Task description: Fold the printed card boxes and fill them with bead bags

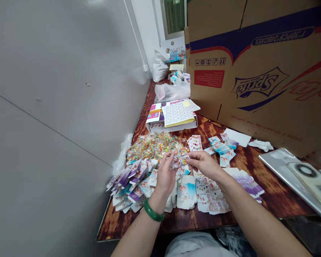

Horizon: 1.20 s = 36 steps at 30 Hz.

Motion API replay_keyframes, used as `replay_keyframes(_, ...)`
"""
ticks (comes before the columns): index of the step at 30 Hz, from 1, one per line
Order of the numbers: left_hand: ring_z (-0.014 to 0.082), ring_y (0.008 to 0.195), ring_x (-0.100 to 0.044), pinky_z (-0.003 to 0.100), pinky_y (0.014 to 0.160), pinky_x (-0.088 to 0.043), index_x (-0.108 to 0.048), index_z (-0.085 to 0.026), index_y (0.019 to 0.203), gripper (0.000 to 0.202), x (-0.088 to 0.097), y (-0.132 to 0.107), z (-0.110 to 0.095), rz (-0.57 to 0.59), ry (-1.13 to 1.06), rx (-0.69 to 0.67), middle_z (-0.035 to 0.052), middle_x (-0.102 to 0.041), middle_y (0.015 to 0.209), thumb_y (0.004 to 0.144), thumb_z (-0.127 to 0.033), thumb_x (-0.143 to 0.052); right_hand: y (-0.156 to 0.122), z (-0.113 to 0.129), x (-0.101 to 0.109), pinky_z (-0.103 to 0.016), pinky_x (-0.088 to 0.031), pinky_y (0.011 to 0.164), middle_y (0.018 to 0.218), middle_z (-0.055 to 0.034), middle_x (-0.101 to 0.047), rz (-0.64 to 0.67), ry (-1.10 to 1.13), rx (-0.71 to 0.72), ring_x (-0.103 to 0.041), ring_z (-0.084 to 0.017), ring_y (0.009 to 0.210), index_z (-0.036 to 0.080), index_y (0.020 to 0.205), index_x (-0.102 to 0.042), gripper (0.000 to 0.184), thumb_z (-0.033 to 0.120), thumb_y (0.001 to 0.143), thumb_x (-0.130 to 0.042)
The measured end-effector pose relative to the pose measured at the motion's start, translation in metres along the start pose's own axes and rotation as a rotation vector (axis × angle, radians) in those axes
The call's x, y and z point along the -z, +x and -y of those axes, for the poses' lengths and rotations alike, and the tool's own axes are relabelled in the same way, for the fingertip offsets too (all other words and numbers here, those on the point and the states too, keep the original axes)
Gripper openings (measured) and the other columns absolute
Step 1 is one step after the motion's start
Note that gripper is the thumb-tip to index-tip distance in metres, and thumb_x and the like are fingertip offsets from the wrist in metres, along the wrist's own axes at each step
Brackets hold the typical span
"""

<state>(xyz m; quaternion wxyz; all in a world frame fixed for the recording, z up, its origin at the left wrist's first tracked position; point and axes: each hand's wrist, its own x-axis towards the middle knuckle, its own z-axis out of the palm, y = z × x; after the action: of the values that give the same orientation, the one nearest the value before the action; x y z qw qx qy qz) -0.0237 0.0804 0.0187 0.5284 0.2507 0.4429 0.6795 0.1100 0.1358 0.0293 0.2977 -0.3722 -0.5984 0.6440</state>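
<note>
My left hand, with a green bangle on its wrist, is closed around a small purple-and-white printed box. At the box's right end, my right hand pinches a small clear packet with yellow and orange bits in it; the fingers partly hide it. Just beyond my hands lies a heap of clear packets of colourful pieces. To the left is a loose pile of purple and blue nail sticker boxes. Flat white-and-blue boxes and overlapping printed sheets lie below my hands.
A large cardboard carton stands at the back right, and a grey wall borders the left. Papers rest on a box behind the heap. More small boxes and a silver device with a phone on it lie right.
</note>
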Motion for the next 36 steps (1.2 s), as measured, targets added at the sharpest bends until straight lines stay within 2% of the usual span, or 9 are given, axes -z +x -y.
replay_keyframes(5, 0.0107, 0.076, -0.052, 0.021, 0.065, -0.044, -0.052, -0.021, 0.082, 0.015, -0.001, -0.002, 0.007, -0.031, 0.057, 0.017, -0.0036, -0.051, 0.080, 0.075, -0.032, -0.058, 0.006, -0.011, -0.005, -0.021, -0.027, 0.035, 0.043, 0.0064, -0.046, -0.124, -0.071, -0.001, -0.038, -0.008, 0.033, 0.018, 0.061, -0.058, 0.011, 0.029, 0.063, -0.062)
replay_keyframes(9, 0.0099, 0.072, -0.050, 0.020, 0.063, -0.043, -0.052, -0.020, 0.080, 0.013, -0.002, -0.003, 0.008, -0.023, -0.001, 0.009, -0.0035, -0.049, 0.078, 0.073, -0.027, -0.060, 0.009, -0.016, -0.005, -0.022, -0.033, 0.046, 0.049, 0.0039, -0.050, -0.128, -0.186, 0.071, -0.044, -0.010, 0.045, 0.017, 0.056, -0.060, 0.012, 0.026, 0.063, -0.062)
replay_keyframes(12, 0.0093, 0.072, -0.049, 0.019, 0.063, -0.043, -0.052, -0.019, 0.078, 0.011, -0.002, -0.002, 0.005, -0.029, -0.049, 0.014, -0.0029, -0.048, 0.079, 0.071, -0.023, -0.059, 0.009, -0.013, -0.005, -0.022, -0.037, 0.054, 0.060, 0.0029, -0.055, -0.249, -0.275, 0.141, -0.048, -0.012, 0.057, 0.018, 0.064, -0.060, 0.010, 0.024, 0.059, -0.066)
replay_keyframes(14, 0.0092, 0.070, -0.048, 0.019, 0.062, -0.042, -0.051, -0.018, 0.074, 0.008, -0.002, -0.001, 0.004, 0.001, -0.068, 0.021, -0.0027, -0.047, 0.077, 0.070, -0.022, -0.056, 0.008, -0.010, -0.005, -0.022, -0.038, 0.055, 0.066, 0.0029, -0.056, -0.325, -0.291, 0.145, -0.049, -0.012, 0.060, 0.018, 0.074, -0.059, 0.022, 0.023, 0.055, -0.068)
replay_keyframes(18, 0.0096, 0.067, -0.049, 0.021, 0.063, -0.043, -0.051, -0.018, 0.071, 0.006, 0.003, 0.005, 0.004, 0.115, -0.042, 0.066, -0.0028, -0.047, 0.072, 0.072, -0.024, -0.052, 0.007, -0.007, -0.006, -0.021, -0.033, 0.047, 0.053, 0.0036, -0.052, -0.149, -0.307, 0.076, -0.046, -0.011, 0.050, 0.018, 0.065, -0.058, 0.004, 0.020, 0.063, -0.056)
replay_keyframes(24, 0.0151, 0.087, -0.057, 0.024, 0.071, -0.046, -0.063, -0.021, 0.090, 0.020, 0.016, 0.015, -0.005, 0.233, 0.308, 0.161, 0.0018, -0.060, 0.095, 0.073, -0.031, -0.062, 0.000, 0.004, 0.004, -0.022, -0.027, 0.050, 0.055, 0.0016, -0.054, -0.153, -0.724, 0.228, -0.046, -0.012, 0.054, 0.019, 0.059, -0.055, 0.012, 0.020, 0.070, -0.052)
replay_keyframes(28, 0.0155, 0.079, -0.061, 0.026, 0.071, -0.047, -0.066, -0.018, 0.087, 0.027, 0.017, 0.015, -0.012, 0.292, 0.361, 0.316, 0.0042, -0.065, 0.087, 0.069, -0.038, -0.068, -0.002, 0.012, 0.007, -0.023, -0.025, 0.051, 0.057, -0.0004, -0.056, -0.098, -0.857, 0.230, -0.047, -0.013, 0.054, 0.019, 0.061, -0.055, 0.013, 0.023, 0.073, -0.054)
replay_keyframes(32, 0.0133, 0.072, -0.061, 0.026, 0.067, -0.049, -0.064, -0.016, 0.084, 0.024, 0.013, 0.014, -0.009, 0.318, 0.283, 0.375, 0.0038, -0.064, 0.083, 0.067, -0.032, -0.071, -0.002, 0.013, 0.007, -0.023, -0.026, 0.050, 0.057, -0.0001, -0.056, -0.083, -0.793, 0.193, -0.047, -0.013, 0.054, 0.019, 0.061, -0.057, 0.010, 0.021, 0.071, -0.057)
replay_keyframes(36, 0.0160, 0.069, -0.064, 0.031, 0.069, -0.051, -0.059, -0.015, 0.079, 0.024, 0.011, 0.013, -0.004, 0.255, 0.157, 0.355, 0.0045, -0.065, 0.077, 0.063, -0.026, -0.073, 0.000, 0.011, 0.015, -0.023, -0.034, 0.052, 0.063, -0.0001, -0.060, -0.020, -0.398, 0.075, -0.050, -0.013, 0.057, 0.017, 0.071, -0.062, 0.013, 0.030, 0.067, -0.064)
